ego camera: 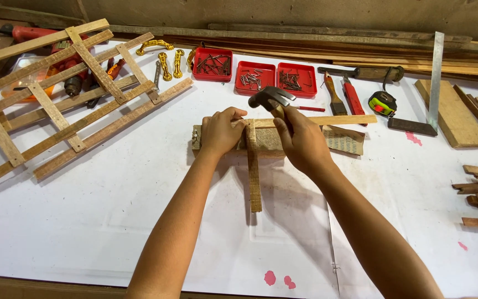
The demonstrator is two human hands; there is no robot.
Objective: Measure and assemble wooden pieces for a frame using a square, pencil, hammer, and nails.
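White-covered workbench (112, 221), wooden wall (305, 14)

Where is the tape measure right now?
In the head view the yellow-and-black tape measure lies at the back right of the white table, between the red-handled tools and the metal square, beyond the right hand.

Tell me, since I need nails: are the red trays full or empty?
Neither: all three red trays hold loose nails, bottoms partly bare.

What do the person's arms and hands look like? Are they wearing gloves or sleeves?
No gloves and no sleeves in view. The left hand and right hand are bare, and both forearms are bare up to the picture's edge. No watch, ring or bracelet shows.
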